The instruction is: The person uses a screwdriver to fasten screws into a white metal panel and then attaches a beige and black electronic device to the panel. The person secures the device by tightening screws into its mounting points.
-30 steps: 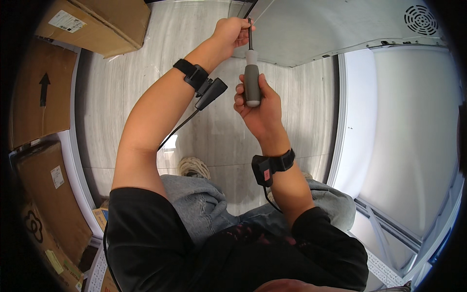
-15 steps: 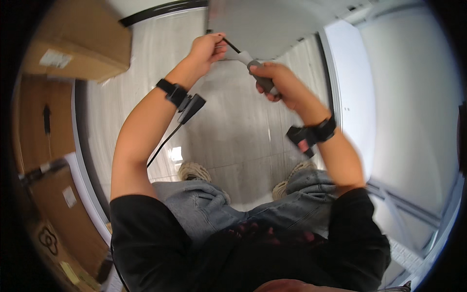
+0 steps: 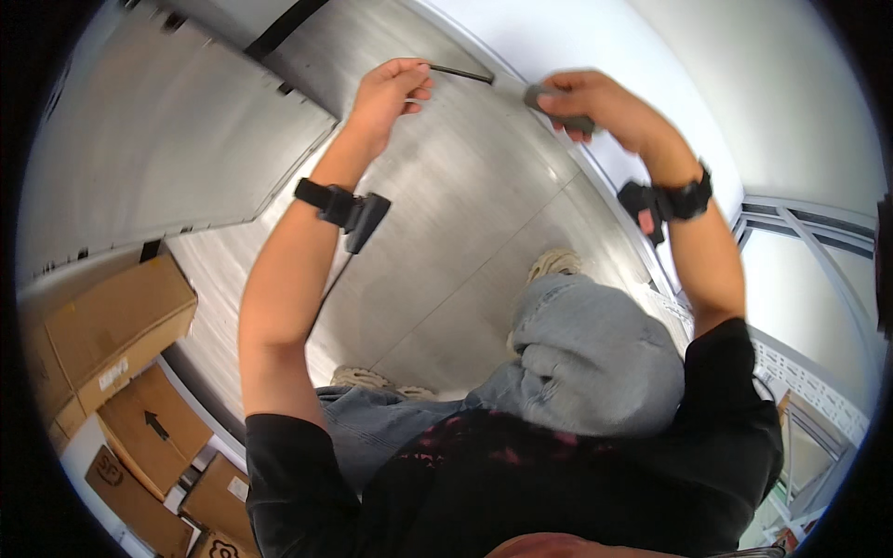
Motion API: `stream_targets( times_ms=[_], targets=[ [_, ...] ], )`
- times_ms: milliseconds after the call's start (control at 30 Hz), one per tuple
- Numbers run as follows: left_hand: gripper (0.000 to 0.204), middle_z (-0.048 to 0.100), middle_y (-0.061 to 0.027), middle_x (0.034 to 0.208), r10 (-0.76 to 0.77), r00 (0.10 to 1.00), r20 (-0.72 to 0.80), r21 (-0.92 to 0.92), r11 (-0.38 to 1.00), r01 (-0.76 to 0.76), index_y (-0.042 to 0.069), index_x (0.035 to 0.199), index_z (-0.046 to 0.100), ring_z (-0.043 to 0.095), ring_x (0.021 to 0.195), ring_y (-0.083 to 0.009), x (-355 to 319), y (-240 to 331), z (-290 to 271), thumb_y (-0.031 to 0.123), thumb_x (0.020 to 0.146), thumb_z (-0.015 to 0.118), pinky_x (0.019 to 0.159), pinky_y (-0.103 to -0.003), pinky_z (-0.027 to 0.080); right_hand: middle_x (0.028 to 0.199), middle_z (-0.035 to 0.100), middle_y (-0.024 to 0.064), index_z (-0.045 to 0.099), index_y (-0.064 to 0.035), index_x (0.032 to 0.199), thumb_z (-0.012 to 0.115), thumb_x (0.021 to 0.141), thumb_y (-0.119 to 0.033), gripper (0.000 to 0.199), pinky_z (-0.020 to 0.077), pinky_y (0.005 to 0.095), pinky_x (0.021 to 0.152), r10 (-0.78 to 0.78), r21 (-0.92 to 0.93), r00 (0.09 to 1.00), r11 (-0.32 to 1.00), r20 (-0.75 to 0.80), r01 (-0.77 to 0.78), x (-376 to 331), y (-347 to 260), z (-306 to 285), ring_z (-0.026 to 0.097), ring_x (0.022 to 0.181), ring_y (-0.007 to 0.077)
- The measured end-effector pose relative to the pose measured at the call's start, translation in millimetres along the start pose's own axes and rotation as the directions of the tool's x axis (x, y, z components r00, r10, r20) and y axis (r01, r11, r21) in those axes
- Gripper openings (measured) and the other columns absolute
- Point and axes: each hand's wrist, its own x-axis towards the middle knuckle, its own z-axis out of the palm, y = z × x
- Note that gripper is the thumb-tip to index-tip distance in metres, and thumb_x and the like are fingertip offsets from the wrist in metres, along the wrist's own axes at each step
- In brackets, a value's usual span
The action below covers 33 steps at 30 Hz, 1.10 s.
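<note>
Between my hands, above the floor, is a tool with a thick grey handle (image 3: pixel 562 110) and a thin black shaft (image 3: pixel 462 73). My left hand (image 3: pixel 391 98) is closed, pinching the shaft's far left end in its fingertips. The grey handle sits in my right hand (image 3: pixel 609 104), fingers wrapped round it and thumb along its side. A pale stretch between shaft and handle is blurred against the light background, so I cannot tell whether the two are joined. Each wrist wears a black strap with a small device; a cable runs from the left one.
A large pale grey panel (image 3: pixel 186 130) stands at the upper left. Several cardboard boxes (image 3: pixel 126 321) are stacked at the lower left. A long white surface (image 3: pixel 558 46) runs along the right, with a perforated metal rail (image 3: pixel 809 381) below it. My feet stand on the tiled floor (image 3: pixel 446 214).
The view has swung right; the grey panel and boxes now lie farther left. My right hand and handle have shifted right, away from my left hand, and more of the black shaft shows.
</note>
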Motion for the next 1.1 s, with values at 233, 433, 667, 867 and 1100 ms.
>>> stream_targets(
  times_ms=[233,433,667,867,1100],
  targets=[
    [0.029,0.062,-0.0032,0.089,0.159,0.975,0.153,0.517,0.828,-0.216,0.003,0.103,0.062,0.057,0.082,-0.0117,99,-72,154,0.019,0.08,0.068,0.073,-0.025,0.047,0.07,0.054,0.0022,0.056,-0.0011,0.101,0.055,0.089,-0.022,0.024,0.0369,0.0229,0.052,0.219,0.645,0.939,0.764,-0.267,0.005,-34,191,-23,0.047,0.055,0.009],
    [0.032,0.065,-0.008,0.089,0.173,0.978,0.116,0.758,0.621,-0.2,0.002,0.099,0.065,0.061,0.08,-0.0165,137,-91,198,0.021,0.076,0.072,0.072,-0.029,0.05,0.071,0.054,0.0017,0.055,-0.0027,0.102,0.056,0.088,-0.021,0.023,0.0378,0.0223,0.052,0.306,0.795,0.919,0.607,-0.25,0.014,-42,239,-27,0.047,0.054,0.0084],
    [0.018,0.066,-0.0063,0.081,0.168,0.982,0.085,0.827,0.538,-0.163,0.003,0.09,0.068,0.061,0.073,-0.0163,144,-94,209,0.017,0.079,0.068,0.067,-0.029,0.049,0.073,0.055,0.0021,0.055,-0.0029,0.109,0.055,0.089,-0.022,0.027,0.0392,0.0214,0.054,0.266,0.774,0.945,0.632,-0.191,-0.022,-32,243,-38,0.049,0.056,0.0077],
    [0.016,0.064,-0.0096,0.094,-0.193,0.981,0.005,-0.076,0.978,0.193,0.0,0.096,0.059,0.063,0.079,-0.0158,119,-62,178,0.014,0.091,0.053,0.068,-0.025,0.051,0.074,0.056,0.0032,0.054,-0.0008,0.117,0.053,0.092,-0.023,0.034,0.0392,0.0216,0.05,0.161,0.717,0.973,0.697,-0.164,0.005,-19,221,-31,0.048,0.053,0.007],
    [0.013,0.063,-0.0164,0.1,-0.205,0.978,0.045,-0.606,0.772,0.19,0.001,0.096,0.054,0.064,0.084,-0.0195,44,-39,71,0.011,0.095,0.045,0.079,-0.029,0.055,0.072,0.055,0.0024,0.056,0.0007,0.117,0.052,0.092,-0.024,0.035,0.0381,0.021,0.048,-0.03,0.547,0.999,0.837,0.03,0.009,16,154,0,0.046,0.052,0.0057]
  ],
)
